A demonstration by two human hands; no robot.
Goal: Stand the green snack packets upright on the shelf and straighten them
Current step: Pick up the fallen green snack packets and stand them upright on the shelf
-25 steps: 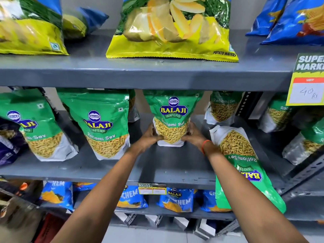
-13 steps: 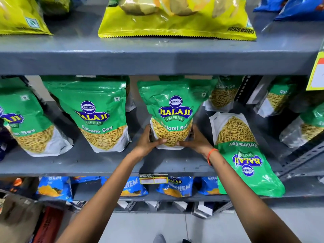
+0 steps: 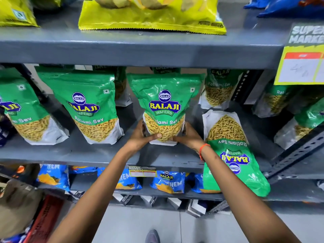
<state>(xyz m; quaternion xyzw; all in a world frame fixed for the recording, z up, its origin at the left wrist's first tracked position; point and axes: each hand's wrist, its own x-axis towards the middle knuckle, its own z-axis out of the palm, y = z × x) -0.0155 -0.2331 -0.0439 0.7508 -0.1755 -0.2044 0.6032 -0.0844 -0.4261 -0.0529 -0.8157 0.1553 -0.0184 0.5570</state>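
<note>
Head view: the middle packet [image 3: 164, 106] stands upright on the grey shelf [image 3: 73, 153], between a standing packet [image 3: 87, 106] to its left and a fallen packet [image 3: 231, 155] to its right. Both hands clasp its base. The left hand [image 3: 140, 137] wraps the lower left corner, thumb across the front, fingers curled behind and hidden. The right hand [image 3: 189, 137] mirrors it on the lower right corner, thumb on the front; how its other fingers lie behind I cannot tell.

The step in hand looks like squaring this packet. To do it well, keep the grip low and light, so the gusset flattens on the shelf rather than crumpling. Turn the face to match the neighbour on the left, then set the base down evenly before letting go, as a tall pouch like this would likely tip if released while leaning.

The fallen packet lies upside down, flat, its top hanging over the shelf's front edge just beside the right wrist. A careless withdrawal could knock it off, and it probably wants standing next.
</note>
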